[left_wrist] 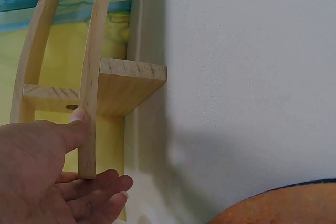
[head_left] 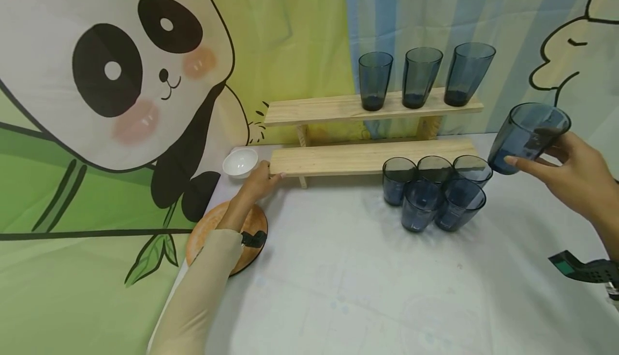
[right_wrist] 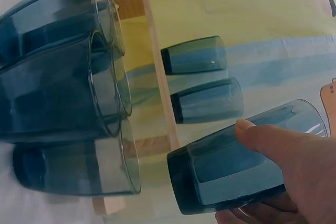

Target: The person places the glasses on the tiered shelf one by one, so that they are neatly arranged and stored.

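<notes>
**Nine blue tumblers, one in the air**

Nearest the camera lay the bare white surface [head_left: 338,290], and at its left edge an orange round board [head_left: 213,226] half covered by the person's left sleeve. Beyond it, the left hand [head_left: 256,183] rested at the left end of the lower wooden shelf [head_left: 372,156], thumb on top and straight fingers [left_wrist: 100,187] under the plank's end, steadying it rather than gripping. A small white bowl [head_left: 240,161] sat just beside that hand.

To the right, the right hand [head_left: 575,175] held a blue tumbler [head_left: 529,137] tilted in the air, thumb and fingers curled round its lower body, above and right of a tight cluster of five tumblers [head_left: 432,191] standing on the surface in front of the lower shelf. Farther back, three tumblers [head_left: 418,78] stood in a row on the upper shelf [head_left: 372,108], before the cartoon backdrop.

The risks, as a judgement: the clustered tumblers touched one another, so a low pass of the held one could knock several over; the shelf looked light, and a nudge might rock it and the three on top. The tilted tumbler could also slip if the hold loosened.

The right forearm ran out of the frame, the wrist views distorted the shelves, and whether the left fingers pressed the plank firmly could not be told.
</notes>
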